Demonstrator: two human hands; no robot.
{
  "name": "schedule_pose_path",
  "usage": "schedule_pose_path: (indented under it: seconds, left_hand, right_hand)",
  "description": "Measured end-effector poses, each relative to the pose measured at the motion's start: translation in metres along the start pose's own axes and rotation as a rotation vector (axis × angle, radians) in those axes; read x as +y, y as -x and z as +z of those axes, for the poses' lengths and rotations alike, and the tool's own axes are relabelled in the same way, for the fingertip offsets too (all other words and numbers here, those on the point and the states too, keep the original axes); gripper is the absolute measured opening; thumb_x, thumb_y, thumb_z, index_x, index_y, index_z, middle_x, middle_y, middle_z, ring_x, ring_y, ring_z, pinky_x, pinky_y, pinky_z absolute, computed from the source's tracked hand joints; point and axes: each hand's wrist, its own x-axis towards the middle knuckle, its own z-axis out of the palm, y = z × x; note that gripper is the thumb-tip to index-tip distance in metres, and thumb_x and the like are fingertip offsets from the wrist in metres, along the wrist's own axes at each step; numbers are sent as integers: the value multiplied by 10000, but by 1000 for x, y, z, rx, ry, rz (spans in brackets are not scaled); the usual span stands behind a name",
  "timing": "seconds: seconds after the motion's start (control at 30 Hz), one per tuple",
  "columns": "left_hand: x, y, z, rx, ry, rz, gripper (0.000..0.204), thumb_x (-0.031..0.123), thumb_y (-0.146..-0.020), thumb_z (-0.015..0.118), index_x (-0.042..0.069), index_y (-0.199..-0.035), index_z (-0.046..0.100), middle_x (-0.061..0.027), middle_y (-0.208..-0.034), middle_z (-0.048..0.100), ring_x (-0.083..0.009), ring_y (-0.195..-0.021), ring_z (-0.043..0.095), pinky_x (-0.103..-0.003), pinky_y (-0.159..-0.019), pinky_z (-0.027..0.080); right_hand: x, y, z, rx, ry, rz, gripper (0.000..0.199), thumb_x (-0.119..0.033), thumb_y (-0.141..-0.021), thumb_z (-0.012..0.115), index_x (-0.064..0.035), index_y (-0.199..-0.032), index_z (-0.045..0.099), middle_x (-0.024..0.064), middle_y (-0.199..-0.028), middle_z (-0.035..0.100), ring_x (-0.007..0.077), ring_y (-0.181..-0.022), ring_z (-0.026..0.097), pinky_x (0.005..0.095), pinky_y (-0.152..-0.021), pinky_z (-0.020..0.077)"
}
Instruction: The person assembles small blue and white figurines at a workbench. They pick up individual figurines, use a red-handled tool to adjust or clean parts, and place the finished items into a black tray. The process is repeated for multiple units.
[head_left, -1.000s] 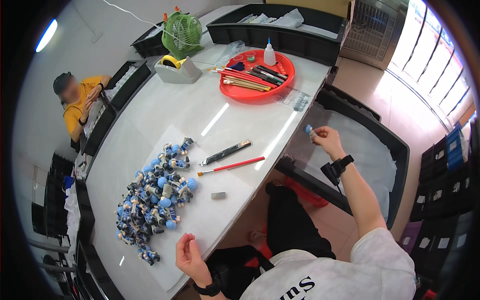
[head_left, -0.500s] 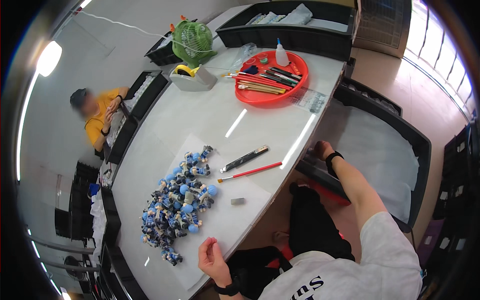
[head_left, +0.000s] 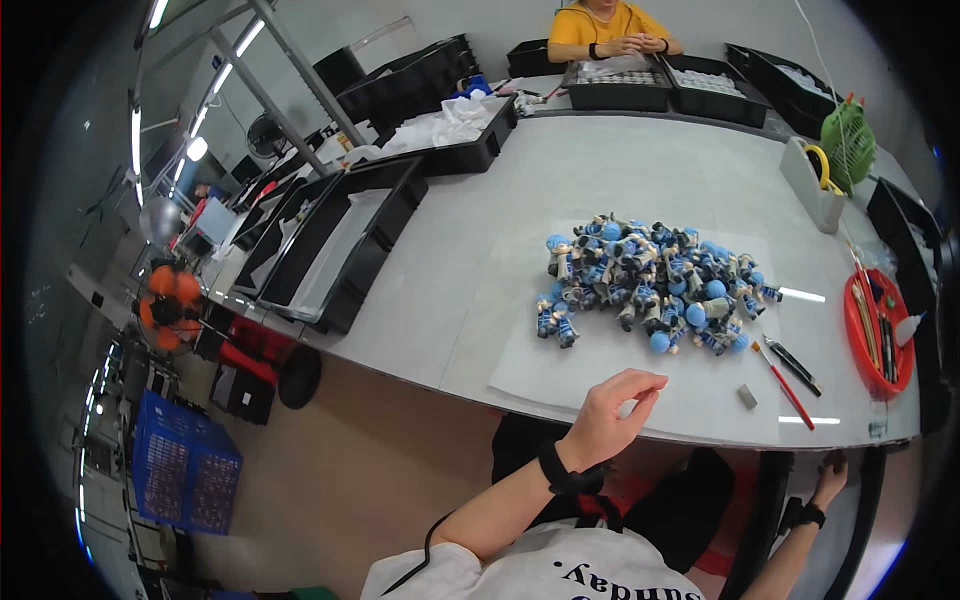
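A heap of small figurines (head_left: 640,275) with blue round heads and blue-and-dark bodies lies on a white sheet (head_left: 540,375) on the table. My left hand (head_left: 620,405) is in front of the heap, above the table's near edge. Its fingers are bent and pressed to the thumb, with nothing visible between them. Low on the right, beyond the table edge, my right hand (head_left: 830,480) is over a black tray (head_left: 866,500). Its fingers look curled around something small and dark that I cannot make out. Near the heap lie a grey block (head_left: 747,397), a red paintbrush (head_left: 792,397) and a black cutter knife (head_left: 793,364).
A red round tray (head_left: 908,365) with brushes and a bottle stands at the right, near a tape dispenser (head_left: 815,190) and a green fan (head_left: 848,145). Black trays (head_left: 375,245) line the left side. Across the table a person in a yellow shirt (head_left: 575,30) works over trays.
The view has swung left, bringing the left-hand trays and floor in. My left hand remains by the sheet's near edge with fingers together; my right hand is still down at the side tray.
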Motion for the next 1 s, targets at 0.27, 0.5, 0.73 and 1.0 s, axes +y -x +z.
schedule_pose_path:
  seconds: [0.27, 0.5, 0.73, 1.0]
  left_hand:
    - [17, -42, -107, -63, -633, 61, 209, 62, -746, 596, 4, -946, 591, -153, -922, 598, -304, -846, 573, -340, -739, 456]
    - [-29, -80, -157, -329, -815, -103, 288, 68, -782, 532, 9, -1064, 548, -175, -983, 584, -315, -922, 547, -362, -802, 432]
    - [-32, -89, -155, -450, -663, -352, 320, 55, -810, 495, 30, -1129, 523, -169, -1046, 565, -260, -921, 553, -334, -810, 430]
    - [-40, -72, -167, -316, -597, -301, 335, 100, -761, 584, 32, -1087, 556, -133, -975, 525, -209, -888, 527, -302, -754, 459]
  right_hand:
    - [-187, 81, 24, 252, -160, -348, 282, -120, -862, 534, -36, -1131, 525, 30, -981, 580, 70, -787, 529, 194, -664, 425]
    - [-280, 167, 119, -287, -403, -478, 226, 10, -826, 523, 15, -1051, 537, 59, -877, 573, 84, -727, 526, 198, -640, 435]
    - [-313, 239, 167, -700, -282, -512, 206, 64, -728, 584, 13, -928, 577, 76, -777, 611, 93, -676, 580, 202, -617, 451]
    - [-315, 257, 186, -823, -320, -504, 175, 47, -737, 593, 19, -909, 589, 86, -774, 623, 106, -678, 591, 209, -622, 458]
